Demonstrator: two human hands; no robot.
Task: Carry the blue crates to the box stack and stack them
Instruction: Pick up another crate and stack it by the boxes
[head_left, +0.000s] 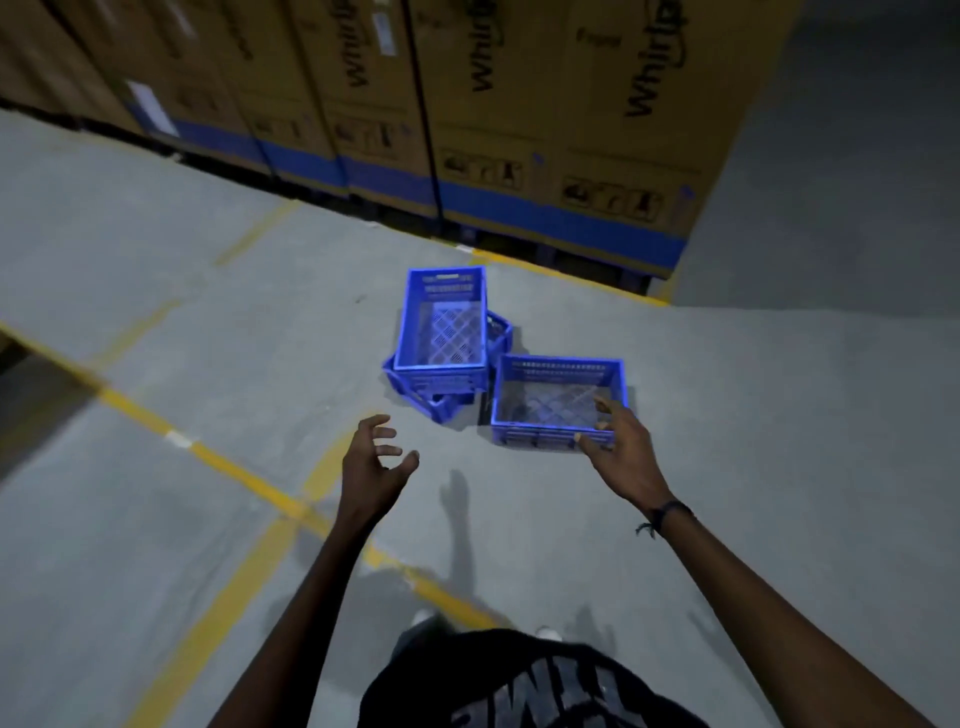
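I see two crates (441, 332) stacked askew on the floor (156, 291) near the boxes (519, 130); third crate (558, 400) just right of them. Left hand (376, 462) spread, empty. Right hand (621, 441) open over third crate's near rim, possibly touching.

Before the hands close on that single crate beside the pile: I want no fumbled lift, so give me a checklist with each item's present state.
1. Single crate empty: ok, the lattice bottom shows through.
2. Right hand at the crate's near right corner, fingers spread: ok, though contact cannot be told.
3. Left hand on the crate: not ok, it hangs open over the floor, left of it.
4. Crate free of the crate pile: ok, a gap shows between them.
5. Pile squarely stacked: not ok, the lower crates sit skewed under the top one.
6. Boxes behind: ok, close beyond the pile.
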